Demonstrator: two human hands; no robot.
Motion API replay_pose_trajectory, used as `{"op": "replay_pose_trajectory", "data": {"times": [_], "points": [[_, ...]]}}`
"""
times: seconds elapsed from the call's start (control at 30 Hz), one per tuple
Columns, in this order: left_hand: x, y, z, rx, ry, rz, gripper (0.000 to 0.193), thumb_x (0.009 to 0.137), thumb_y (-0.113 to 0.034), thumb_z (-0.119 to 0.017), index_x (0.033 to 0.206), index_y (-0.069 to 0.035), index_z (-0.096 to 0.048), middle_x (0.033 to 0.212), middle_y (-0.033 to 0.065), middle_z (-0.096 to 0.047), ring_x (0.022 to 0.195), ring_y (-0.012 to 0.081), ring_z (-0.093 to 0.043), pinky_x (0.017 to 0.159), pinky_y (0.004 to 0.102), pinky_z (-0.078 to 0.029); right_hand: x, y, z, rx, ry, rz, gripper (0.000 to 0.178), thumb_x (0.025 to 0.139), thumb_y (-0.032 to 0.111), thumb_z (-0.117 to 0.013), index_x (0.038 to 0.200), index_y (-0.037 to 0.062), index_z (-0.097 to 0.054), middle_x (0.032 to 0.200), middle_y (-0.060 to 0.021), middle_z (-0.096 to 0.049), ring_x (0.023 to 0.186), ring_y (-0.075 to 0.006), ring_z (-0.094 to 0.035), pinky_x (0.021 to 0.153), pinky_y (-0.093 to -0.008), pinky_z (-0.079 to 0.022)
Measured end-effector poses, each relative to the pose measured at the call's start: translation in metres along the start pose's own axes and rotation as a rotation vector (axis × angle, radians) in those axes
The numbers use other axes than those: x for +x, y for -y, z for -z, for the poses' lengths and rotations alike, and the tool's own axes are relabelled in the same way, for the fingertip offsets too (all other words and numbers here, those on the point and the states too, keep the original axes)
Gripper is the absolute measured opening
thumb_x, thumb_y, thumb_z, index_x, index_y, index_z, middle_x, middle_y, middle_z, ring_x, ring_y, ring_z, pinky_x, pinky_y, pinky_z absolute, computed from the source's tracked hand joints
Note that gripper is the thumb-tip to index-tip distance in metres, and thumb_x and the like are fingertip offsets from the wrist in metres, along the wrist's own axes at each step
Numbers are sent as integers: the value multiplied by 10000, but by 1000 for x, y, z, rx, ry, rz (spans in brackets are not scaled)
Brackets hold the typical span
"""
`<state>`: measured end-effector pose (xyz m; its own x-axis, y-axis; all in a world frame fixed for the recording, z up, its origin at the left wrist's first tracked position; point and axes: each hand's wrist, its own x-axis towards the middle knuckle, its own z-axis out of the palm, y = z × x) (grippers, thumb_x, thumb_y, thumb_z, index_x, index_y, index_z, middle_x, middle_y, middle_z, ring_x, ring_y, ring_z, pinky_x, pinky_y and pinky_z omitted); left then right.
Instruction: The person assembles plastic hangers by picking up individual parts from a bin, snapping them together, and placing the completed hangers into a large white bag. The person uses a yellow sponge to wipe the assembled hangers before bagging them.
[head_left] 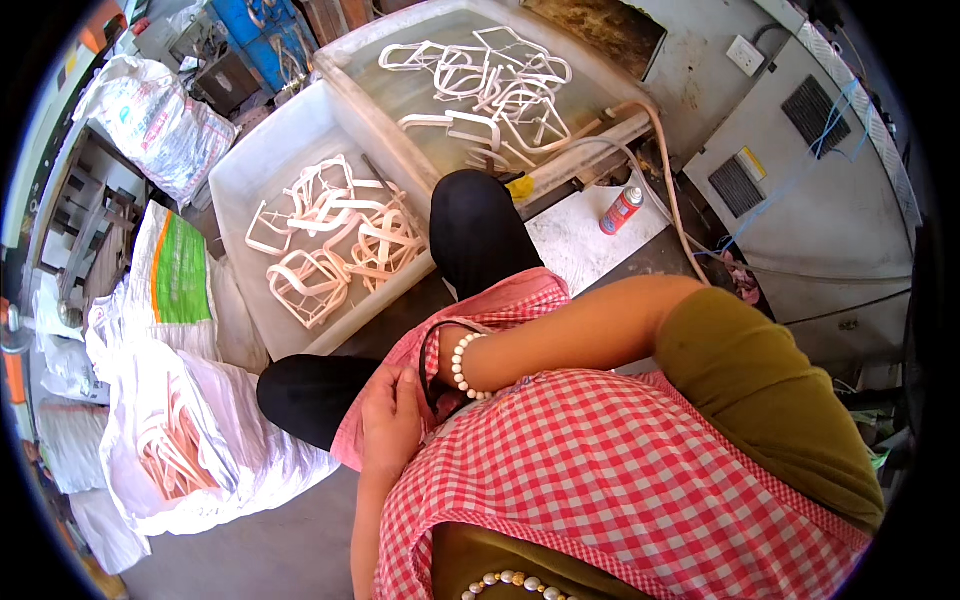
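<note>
I wear a red-and-white checked apron (pixel 590 430) that lies over my lap. My left hand (pixel 391 412) is closed on the apron's pink fabric, close to my other hand. Most of my right hand (pixel 447 357) is hidden by the apron's folds, as if inside an opening in it, so its fingers do not show. A beaded bracelet (pixel 459 366) circles the right wrist, and a thin black loop (pixel 424 366) shows beside it. Past my knees, a white plastic tub (pixel 245 205) holds several pale pink bent plastic frames (pixel 345 225).
A larger tub (pixel 370 110) with cloudy liquid and white frames (pixel 500 90) adjoins it. A red spray can (pixel 621 211) stands on a white board (pixel 570 240). A hose (pixel 668 180) runs down at right. At left are an open white sack (pixel 235 430) of pink pieces and a stuffed sack (pixel 160 125).
</note>
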<state>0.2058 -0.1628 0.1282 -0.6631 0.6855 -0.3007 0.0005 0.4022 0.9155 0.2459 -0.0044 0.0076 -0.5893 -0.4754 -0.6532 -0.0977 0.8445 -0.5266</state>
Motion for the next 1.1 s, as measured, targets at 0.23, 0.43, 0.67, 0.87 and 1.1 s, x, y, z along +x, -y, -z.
{"op": "replay_pose_trajectory", "data": {"times": [0.23,0.43,0.67,0.87,1.1], "points": [[2,8,7,65,98,-27,215,968,-186,-507,862,-4,-547,634,53,-525,595,133,-491,562,289,-412,-15,8,16,14,79,-14,346,857,243,-482,1059,29,-665,1062,-178,-664,939,-276,-649,833,-409,-492],[11,37,20,133,-20,-204,191,962,-163,-515,864,-1,-542,688,70,-538,620,147,-498,571,296,-416,-80,75,59,-31,-60,-28,327,859,224,-486,1021,17,-681,1021,-175,-678,916,-300,-653,807,-399,-500],[4,18,2,105,85,3,188,955,-165,-524,869,-1,-557,649,78,-569,583,160,-529,576,292,-440,-3,0,8,87,52,22,388,898,282,-441,1064,10,-662,1051,-176,-671,960,-305,-639,850,-418,-474],[10,32,15,104,232,6,318,862,-250,-674,1007,2,-545,914,95,-615,806,186,-570,727,309,-459,-84,58,77,96,56,-142,397,910,279,-426,1075,-8,-644,1044,-206,-660,978,-313,-626,895,-412,-449],[58,27,0,359,329,-429,619,722,-232,-772,1241,-39,-498,1204,176,-554,1157,330,-507,979,394,-398,-121,29,50,114,-345,-16,221,832,186,-509,854,29,-663,785,-160,-675,728,-346,-632,707,-450,-492]]}}
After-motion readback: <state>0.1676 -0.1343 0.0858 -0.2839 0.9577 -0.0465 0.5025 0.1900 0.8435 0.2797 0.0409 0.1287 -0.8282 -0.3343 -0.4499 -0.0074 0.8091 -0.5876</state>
